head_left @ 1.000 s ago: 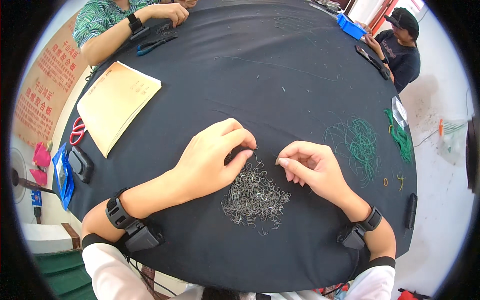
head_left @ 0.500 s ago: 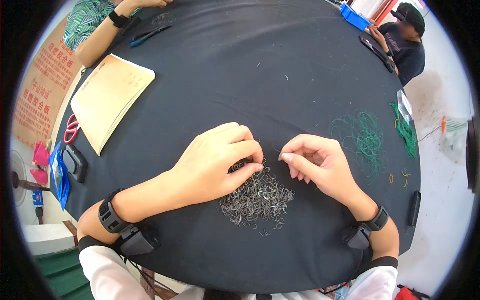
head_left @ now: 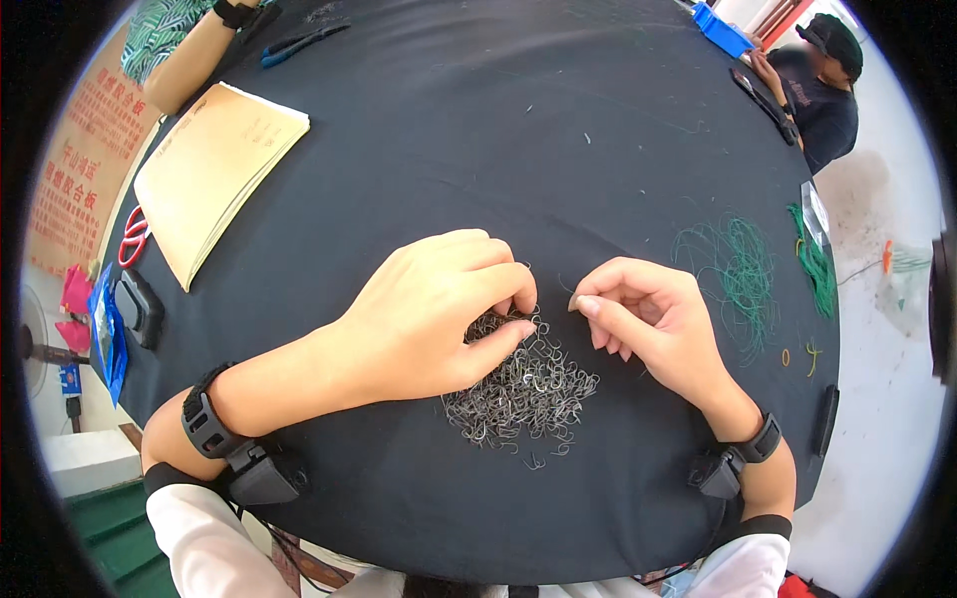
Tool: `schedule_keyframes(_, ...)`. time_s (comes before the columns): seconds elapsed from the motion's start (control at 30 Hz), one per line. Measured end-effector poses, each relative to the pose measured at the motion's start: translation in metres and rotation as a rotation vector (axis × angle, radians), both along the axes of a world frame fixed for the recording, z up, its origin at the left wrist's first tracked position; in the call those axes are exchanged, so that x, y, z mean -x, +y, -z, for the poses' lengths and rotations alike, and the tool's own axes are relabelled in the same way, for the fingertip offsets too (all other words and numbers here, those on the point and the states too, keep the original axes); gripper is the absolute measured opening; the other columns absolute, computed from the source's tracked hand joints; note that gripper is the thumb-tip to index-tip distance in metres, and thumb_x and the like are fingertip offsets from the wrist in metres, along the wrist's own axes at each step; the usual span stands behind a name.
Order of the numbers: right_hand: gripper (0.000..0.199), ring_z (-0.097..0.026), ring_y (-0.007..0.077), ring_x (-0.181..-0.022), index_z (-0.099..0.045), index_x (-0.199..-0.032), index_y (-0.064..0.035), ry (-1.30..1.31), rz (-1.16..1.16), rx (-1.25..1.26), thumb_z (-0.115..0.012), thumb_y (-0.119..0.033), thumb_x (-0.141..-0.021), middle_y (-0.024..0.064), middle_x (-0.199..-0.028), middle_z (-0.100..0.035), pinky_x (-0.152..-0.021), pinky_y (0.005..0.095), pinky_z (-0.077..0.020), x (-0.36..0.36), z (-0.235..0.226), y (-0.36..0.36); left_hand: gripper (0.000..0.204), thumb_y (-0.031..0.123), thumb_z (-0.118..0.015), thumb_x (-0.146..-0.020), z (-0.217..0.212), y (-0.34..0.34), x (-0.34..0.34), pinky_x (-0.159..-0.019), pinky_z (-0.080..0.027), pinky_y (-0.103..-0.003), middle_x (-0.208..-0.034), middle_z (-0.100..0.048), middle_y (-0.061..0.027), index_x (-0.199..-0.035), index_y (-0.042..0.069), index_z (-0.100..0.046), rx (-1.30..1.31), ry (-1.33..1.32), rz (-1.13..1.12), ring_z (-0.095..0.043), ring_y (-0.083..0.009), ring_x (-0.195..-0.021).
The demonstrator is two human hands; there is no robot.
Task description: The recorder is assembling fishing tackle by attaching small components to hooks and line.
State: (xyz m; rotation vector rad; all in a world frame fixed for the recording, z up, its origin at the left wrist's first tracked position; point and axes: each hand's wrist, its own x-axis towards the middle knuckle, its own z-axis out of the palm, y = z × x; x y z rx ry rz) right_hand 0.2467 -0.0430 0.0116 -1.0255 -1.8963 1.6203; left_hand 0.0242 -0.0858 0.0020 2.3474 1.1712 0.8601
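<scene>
A pile of small grey metal hooks (head_left: pixel 528 394) lies on the round black table (head_left: pixel 498 149) right in front of me. My left hand (head_left: pixel 439 319) rests on the pile's upper left edge, thumb and fingers pinched into the hooks. My right hand (head_left: pixel 648 319) hovers just right of it, above the pile's upper right. Its fingers are curled and its thumb presses the index tip, where a thin bit of wire shows. The two hands are a few centimetres apart. Both wrists wear black bands.
A tan stack of paper (head_left: pixel 214 169) lies far left, with red scissors (head_left: pixel 130 237) and a black device (head_left: pixel 140 307) near the rim. Green wire (head_left: pixel 738 274) is tangled at right. Blue-handled pliers (head_left: pixel 299 42) and another person's arm (head_left: pixel 189 60) are at the far side; a second person (head_left: pixel 822 85) sits far right.
My left hand has slid right and down onto the pile and pinched into it. My right hand has lifted slightly and closed its fingertips. The view has shifted closer.
</scene>
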Motion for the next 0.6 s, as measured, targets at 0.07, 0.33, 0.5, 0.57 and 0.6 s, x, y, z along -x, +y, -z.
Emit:
schedule_keyframes(0.07,0.009,-0.055,0.0033,-0.062,-0.062,-0.089,-0.0002,-0.007,-0.003,-0.002,-0.059,-0.008,-0.088,-0.0005,-0.071,-0.059,-0.054,0.0174,-0.0434,-0.0002,-0.0001,0.0004,0.013,0.003,-0.068,-0.07,0.0005,0.0005,0.0003,-0.063,-0.046,-0.033,-0.073,-0.055,-0.0071,-0.079,0.004,-0.06,-0.009,0.003,0.013,-0.057,-0.0231,-0.07)
schedule_keyframes(0.33,0.008,-0.055,0.0034,-0.062,-0.062,-0.09,-0.0008,0.001,-0.008,-0.009,-0.059,-0.008,-0.088,-0.0006,-0.071,-0.059,-0.052,0.0174,-0.0429,-0.0014,0.0023,0.0016,0.01,0.003,-0.068,-0.072,0.0033,0.0,-0.0006,-0.059,-0.044,-0.029,-0.075,-0.057,-0.0053,-0.079,0.004,-0.062,0.024,-0.101,-0.019,-0.057,-0.0181,-0.069)
schedule_keyframes(0.5,0.008,-0.055,0.003,-0.063,-0.062,-0.09,-0.0007,0.013,-0.01,0.002,-0.059,-0.007,-0.088,-0.0008,-0.073,-0.059,-0.053,0.0172,-0.0429,-0.0011,0.0002,0.0013,0.008,0.003,-0.068,-0.075,-0.0014,0.0003,-0.0007,-0.054,-0.043,-0.027,-0.075,-0.06,-0.0044,-0.082,0.004,-0.064,0.147,-0.2,-0.023,-0.054,-0.0134,-0.061)
schedule_keyframes(0.57,0.008,-0.055,0.003,-0.063,-0.063,-0.091,-0.0005,0.024,-0.015,-0.003,-0.059,-0.007,-0.088,-0.001,-0.074,-0.059,-0.054,0.017,-0.043,-0.0012,-0.0001,0.0012,0.009,0.003,-0.067,-0.075,-0.0038,-0.0013,-0.002,-0.052,-0.042,-0.026,-0.072,-0.061,-0.0042,-0.083,0.004,-0.065,0.24,-0.235,-0.016,-0.052,-0.0131,-0.057)
schedule_keyframes(0.6,0.008,-0.055,0.003,-0.063,-0.063,-0.091,-0.0004,0.03,-0.017,-0.002,-0.059,-0.006,-0.088,-0.001,-0.074,-0.059,-0.054,0.017,-0.043,-0.0014,-0.0002,0.0012,0.009,0.003,-0.067,-0.075,-0.0037,-0.0019,-0.0026,-0.051,-0.042,-0.026,-0.071,-0.06,-0.0039,-0.083,0.004,-0.065,0.23,-0.235,-0.014,-0.052,-0.0131,-0.056)
